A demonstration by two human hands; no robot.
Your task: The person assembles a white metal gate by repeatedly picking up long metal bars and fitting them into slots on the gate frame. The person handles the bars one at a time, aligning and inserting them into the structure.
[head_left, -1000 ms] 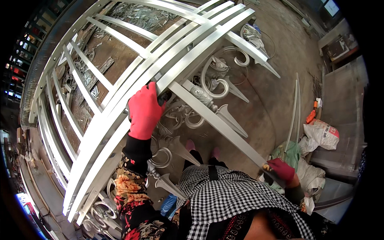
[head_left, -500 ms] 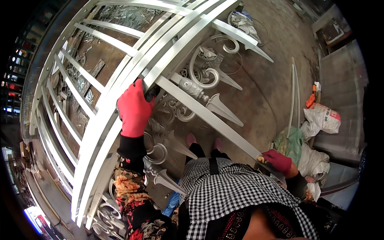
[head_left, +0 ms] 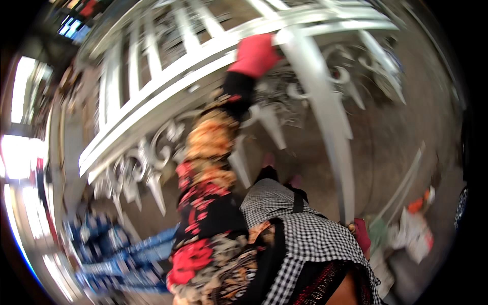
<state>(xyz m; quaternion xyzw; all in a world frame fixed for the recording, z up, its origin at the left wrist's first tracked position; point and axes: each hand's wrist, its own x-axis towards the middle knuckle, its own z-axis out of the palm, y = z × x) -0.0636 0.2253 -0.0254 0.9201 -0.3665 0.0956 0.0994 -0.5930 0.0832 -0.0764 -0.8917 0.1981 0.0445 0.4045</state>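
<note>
My left hand [head_left: 255, 55], in a red glove, is closed over the upper rails of a white metal frame [head_left: 173, 79]. The fingertips are hidden behind the rail and blurred. Beside this hand, the top end of a long white metal bar [head_left: 325, 112] meets the frame, and the bar slants down towards me. At its lower end, my right hand [head_left: 362, 236] in a dark red glove is closed round it, mostly cut off by the apron. Below the rails hang silvery scrolls and spear-shaped points [head_left: 271, 125], smeared by motion.
Several blue-wrapped bundles [head_left: 114, 249] lie at the lower left. To the right, a white sack [head_left: 410, 231], an orange item [head_left: 417, 204] and thin pale rods [head_left: 406, 175] are on the concrete floor [head_left: 391, 127]. Metal pieces lie beneath the frame.
The view has swung left, so the frame and both hands appear further right and the blue bundles show. My hands keep their places on the rail and the bar.
</note>
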